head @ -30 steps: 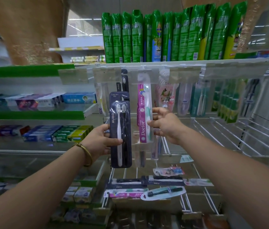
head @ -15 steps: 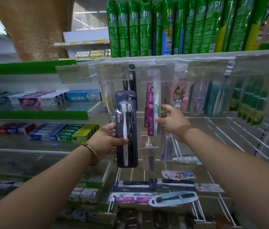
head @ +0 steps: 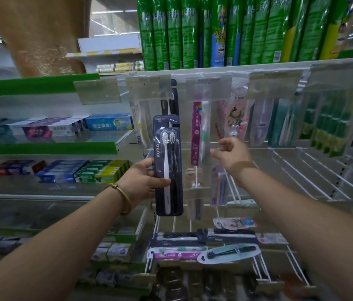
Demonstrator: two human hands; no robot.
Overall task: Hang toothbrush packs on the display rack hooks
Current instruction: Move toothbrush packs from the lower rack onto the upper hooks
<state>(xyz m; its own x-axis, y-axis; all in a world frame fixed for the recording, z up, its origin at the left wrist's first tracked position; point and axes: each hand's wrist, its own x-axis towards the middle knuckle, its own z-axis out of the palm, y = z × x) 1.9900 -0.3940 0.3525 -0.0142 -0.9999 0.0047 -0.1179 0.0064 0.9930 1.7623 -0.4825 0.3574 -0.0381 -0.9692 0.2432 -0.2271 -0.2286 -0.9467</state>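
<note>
Fingers of the left hand (head: pixel 144 181) grip a dark toothbrush pack (head: pixel 168 166), hiding its left edge. Right hand (head: pixel 233 158) hovers loosely open beside the pink pack (head: pixel 197 135); its hook is hidden.

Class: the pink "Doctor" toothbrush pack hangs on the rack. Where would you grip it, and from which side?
Pinch the lower part of the pink "Doctor" toothbrush pack, coming from its right. It hangs upright and flat, that edge looks clear, and the empty right hand is already beside it.
</note>
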